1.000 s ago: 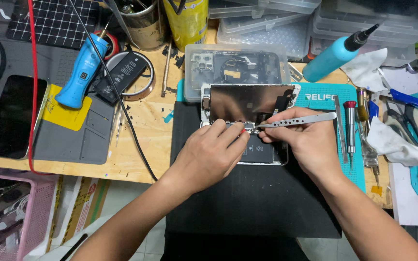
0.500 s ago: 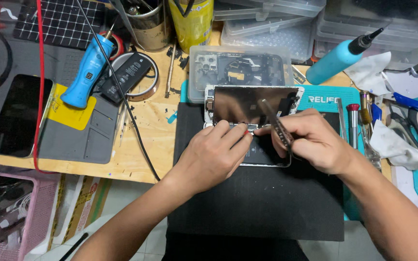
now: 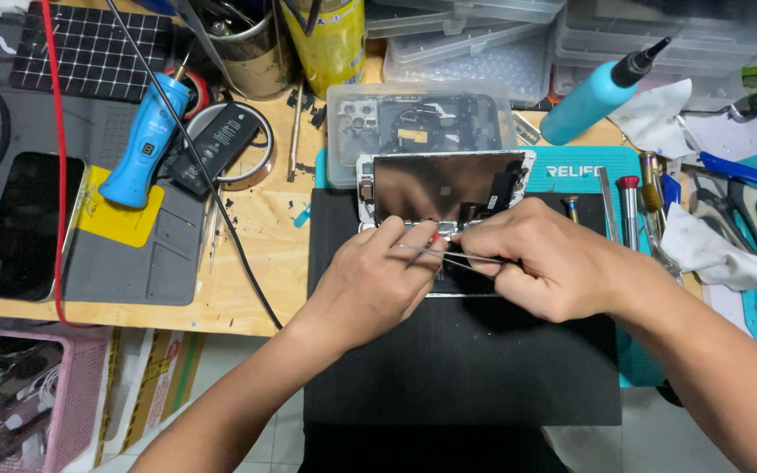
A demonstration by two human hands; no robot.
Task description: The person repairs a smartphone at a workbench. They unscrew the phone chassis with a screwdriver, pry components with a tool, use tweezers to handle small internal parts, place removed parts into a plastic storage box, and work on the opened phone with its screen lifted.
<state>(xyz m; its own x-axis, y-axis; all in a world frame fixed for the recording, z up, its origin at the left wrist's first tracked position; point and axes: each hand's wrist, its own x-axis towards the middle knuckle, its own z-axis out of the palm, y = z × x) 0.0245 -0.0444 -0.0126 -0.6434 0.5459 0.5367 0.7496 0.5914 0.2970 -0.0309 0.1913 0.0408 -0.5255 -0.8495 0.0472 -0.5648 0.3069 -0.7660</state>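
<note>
Your right hand [image 3: 547,267] pinches metal tweezers [image 3: 449,255], tips pointing left. Your left hand [image 3: 377,282], fingers curled, steadies the opened phone [image 3: 435,188] lying on the black mat [image 3: 457,377], just below the clear parts box [image 3: 418,123].

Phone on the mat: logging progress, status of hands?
Right hand grips tweezers. Left hand steadies opened phone. Nothing in the way.
</note>
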